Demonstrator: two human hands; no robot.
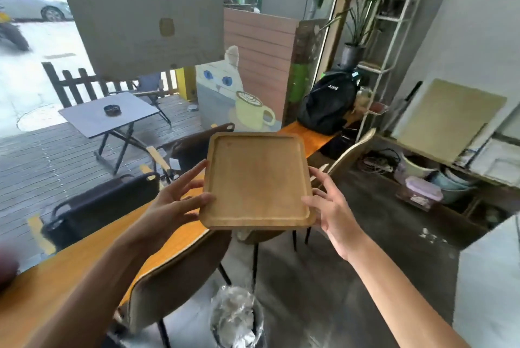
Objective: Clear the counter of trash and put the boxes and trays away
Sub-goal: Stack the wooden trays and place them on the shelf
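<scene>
A square wooden tray (257,180) sits in mid-air at the centre of the frame, held between both hands above the orange bench (50,285) and chairs. The left hand (176,202) grips its left edge, thumb on the rim, fingers spread; the right hand (327,207) clasps the lower right corner. At the bottom centre stands a bin (239,319) lined with clear plastic.

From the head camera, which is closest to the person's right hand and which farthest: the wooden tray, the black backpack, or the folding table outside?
From the right hand:
1. Wooden tray, touching it, held between both hands.
2. Black backpack, beyond it, on the bench end by the window.
3. Folding table, outside on the deck, far left.
</scene>
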